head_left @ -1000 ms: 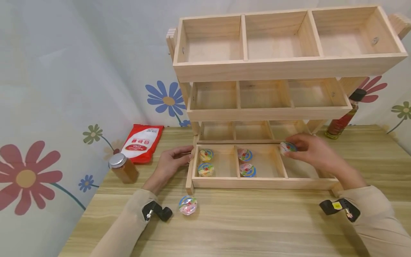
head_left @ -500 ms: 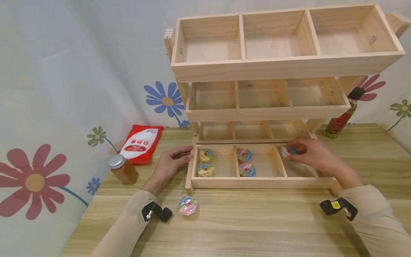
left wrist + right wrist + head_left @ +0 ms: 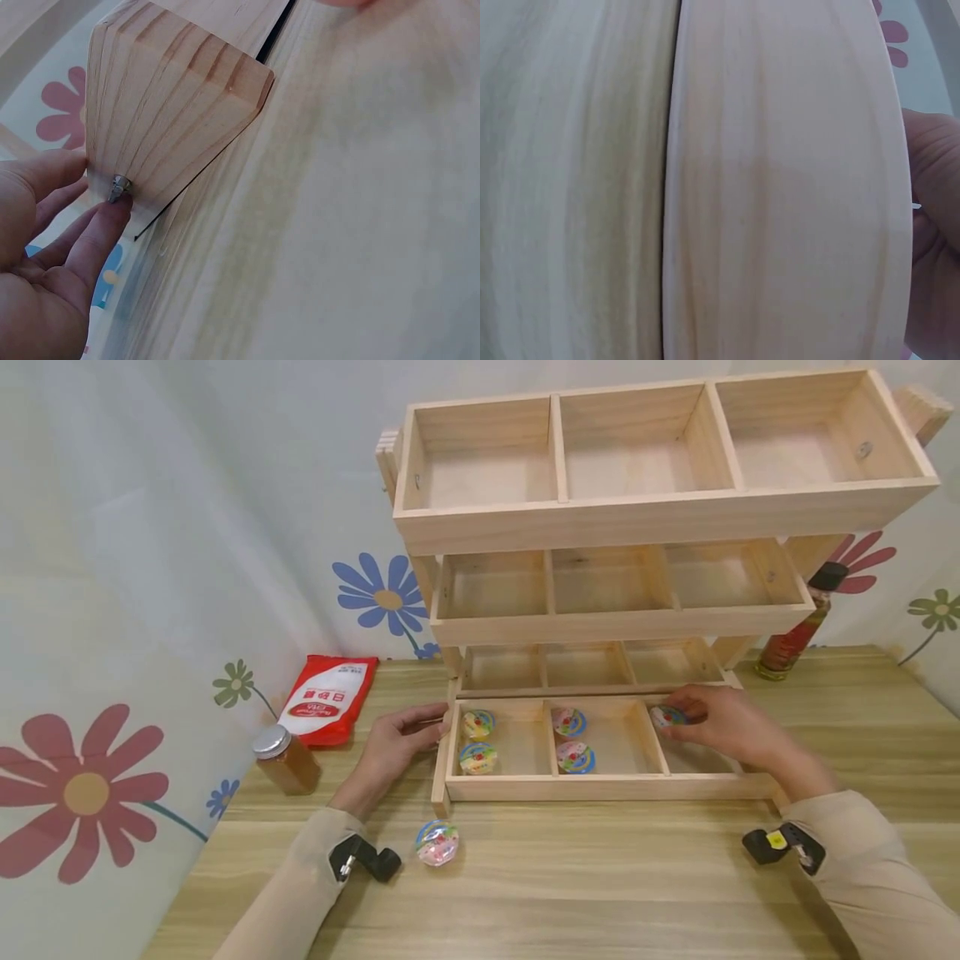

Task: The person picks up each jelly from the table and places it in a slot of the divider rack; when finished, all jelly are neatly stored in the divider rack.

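Observation:
My right hand reaches into the right compartment of the wooden rack's lowest tray. Its thumb and fingers pinch a small jelly cup with a printed foil lid, near that compartment's back left corner. At the tray's left end, fingertips of my left hand touch the wooden end piece beside a metal bolt. Two yellowish jelly cups sit in the left compartment, two pinkish ones in the middle. Another jelly cup lies on the table in front. In the right wrist view, the tray's front board hides the held cup.
Higher tiers of the rack, each split into three compartments, rise behind. On the left stand a jar with a silver lid and a red and white bag. A dark-capped bottle stands behind the rack's right side.
My right hand has lowered the jelly cup into the right compartment and still pinches it. My left hand stays at the tray's left end. The head view has shifted slightly.

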A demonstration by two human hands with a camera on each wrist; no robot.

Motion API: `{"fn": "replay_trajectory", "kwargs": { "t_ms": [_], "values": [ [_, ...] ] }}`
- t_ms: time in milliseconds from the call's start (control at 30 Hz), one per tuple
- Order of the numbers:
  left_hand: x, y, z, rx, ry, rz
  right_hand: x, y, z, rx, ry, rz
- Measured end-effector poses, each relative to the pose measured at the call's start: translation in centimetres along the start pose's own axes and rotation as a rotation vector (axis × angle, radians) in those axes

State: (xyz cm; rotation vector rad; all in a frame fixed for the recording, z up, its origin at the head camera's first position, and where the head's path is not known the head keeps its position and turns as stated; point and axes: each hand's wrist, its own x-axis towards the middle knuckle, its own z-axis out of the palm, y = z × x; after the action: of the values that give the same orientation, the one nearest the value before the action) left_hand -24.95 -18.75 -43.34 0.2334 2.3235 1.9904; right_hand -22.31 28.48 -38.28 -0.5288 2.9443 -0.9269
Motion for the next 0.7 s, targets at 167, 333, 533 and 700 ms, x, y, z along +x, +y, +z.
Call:
{"fn": "replay_trajectory", "kwargs": {
  "t_ms": [167, 333, 533, 700],
  "values": [
    [-0.02, -0.1, 0.04, -0.006, 0.003, -0.002, 0.04, 0.0, 0.21, 0.01, 0.0, 0.002],
    [-0.04, 0.08, 0.1, -0.012, -0.001, 0.005, 0.12, 0.13, 0.38, 0.019, 0.015, -0.014],
    [-0.14, 0.28, 0.11, -0.004, 0.0, 0.003, 0.21, 0.06, 0.45, 0.014, 0.013, -0.009],
    [-0.18, 0.22, 0.09, 0.004, 0.001, -0.001, 0.19, 0.18, 0.48, 0.004, 0.009, -0.01]
  ]
}}
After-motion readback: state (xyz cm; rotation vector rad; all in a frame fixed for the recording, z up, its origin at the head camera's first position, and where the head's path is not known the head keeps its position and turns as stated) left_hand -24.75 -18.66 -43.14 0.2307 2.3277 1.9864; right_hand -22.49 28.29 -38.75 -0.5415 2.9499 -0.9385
